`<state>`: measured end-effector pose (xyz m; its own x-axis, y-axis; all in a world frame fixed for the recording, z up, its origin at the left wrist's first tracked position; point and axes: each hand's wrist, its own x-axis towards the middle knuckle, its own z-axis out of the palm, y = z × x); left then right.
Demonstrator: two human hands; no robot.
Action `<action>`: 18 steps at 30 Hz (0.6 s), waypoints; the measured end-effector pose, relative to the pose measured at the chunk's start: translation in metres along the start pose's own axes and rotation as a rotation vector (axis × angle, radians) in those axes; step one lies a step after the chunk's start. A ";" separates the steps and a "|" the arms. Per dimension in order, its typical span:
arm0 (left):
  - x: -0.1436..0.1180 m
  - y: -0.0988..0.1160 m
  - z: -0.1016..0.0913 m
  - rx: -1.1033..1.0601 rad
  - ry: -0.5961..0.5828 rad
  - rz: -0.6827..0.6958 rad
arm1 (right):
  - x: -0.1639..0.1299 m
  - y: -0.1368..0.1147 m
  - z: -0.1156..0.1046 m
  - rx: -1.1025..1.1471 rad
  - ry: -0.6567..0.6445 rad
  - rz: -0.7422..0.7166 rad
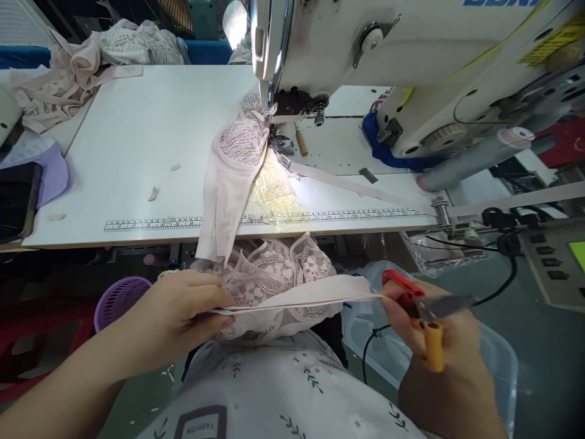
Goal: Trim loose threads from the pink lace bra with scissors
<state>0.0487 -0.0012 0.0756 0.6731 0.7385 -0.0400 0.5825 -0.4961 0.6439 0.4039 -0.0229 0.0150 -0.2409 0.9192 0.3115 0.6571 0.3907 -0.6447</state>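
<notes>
My left hand [183, 311] pinches one end of a pale pink elastic band [301, 297] over a lace garment [269, 274] in my lap. My right hand [439, 360] grips red-and-orange thread snips [420, 305] and touches the band's other end, so the band is stretched between both hands. A second pink lace bra piece [235, 177] hangs from the white sewing machine's [411, 55] needle area over the table's front edge.
The white sewing table [137, 152] carries a printed ruler [150, 224] along its front edge and small fabric scraps. A heap of lace pieces [77, 67] lies at the far left. A purple basket [119, 297] and a clear plastic bin [498, 360] stand below.
</notes>
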 end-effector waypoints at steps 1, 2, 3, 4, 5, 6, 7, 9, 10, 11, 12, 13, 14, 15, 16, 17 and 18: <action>0.002 0.001 0.001 0.028 -0.002 -0.001 | 0.001 0.002 0.001 -0.010 0.032 -0.011; 0.004 0.003 0.001 0.050 -0.006 -0.001 | 0.004 0.003 0.001 -0.014 0.065 -0.014; 0.006 0.004 0.002 0.071 -0.009 0.000 | 0.008 0.002 0.002 -0.008 0.095 -0.007; 0.008 0.005 0.002 0.091 -0.011 0.005 | 0.013 0.001 0.002 0.013 0.114 0.006; 0.010 0.007 0.002 0.110 -0.014 0.010 | 0.019 -0.003 0.003 0.054 0.109 0.009; 0.012 0.008 0.001 0.128 -0.020 0.011 | 0.026 -0.009 0.005 0.111 0.074 -0.002; 0.015 0.010 0.001 0.140 -0.027 0.011 | 0.035 -0.018 0.007 0.176 0.019 -0.028; 0.020 0.014 0.000 0.148 -0.050 0.004 | 0.054 -0.037 0.018 0.302 -0.144 -0.165; 0.023 0.016 -0.001 0.148 -0.065 -0.004 | 0.063 -0.047 0.025 0.343 -0.232 -0.231; 0.026 0.018 -0.001 0.150 -0.084 -0.013 | 0.070 -0.057 0.033 0.355 -0.338 -0.261; 0.029 0.020 -0.001 0.154 -0.107 -0.022 | 0.077 -0.065 0.041 0.364 -0.400 -0.268; 0.031 0.021 -0.002 0.161 -0.132 -0.033 | 0.082 -0.072 0.049 0.373 -0.443 -0.268; 0.033 0.022 -0.003 0.171 -0.152 -0.042 | 0.085 -0.077 0.056 0.390 -0.478 -0.252; 0.033 0.022 -0.004 0.180 -0.168 -0.044 | 0.088 -0.080 0.062 0.415 -0.499 -0.231; 0.033 0.022 -0.006 0.187 -0.182 -0.040 | 0.089 -0.082 0.065 0.445 -0.517 -0.211; 0.031 0.021 -0.009 0.196 -0.196 -0.033 | 0.089 -0.083 0.067 0.481 -0.531 -0.190; 0.029 0.019 -0.012 0.208 -0.203 -0.028 | 0.089 -0.082 0.067 0.519 -0.543 -0.172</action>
<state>0.0734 0.0161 0.0955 0.7204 0.6573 -0.2214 0.6693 -0.5751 0.4704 0.2802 0.0300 0.0489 -0.7145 0.6860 0.1372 0.1913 0.3802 -0.9049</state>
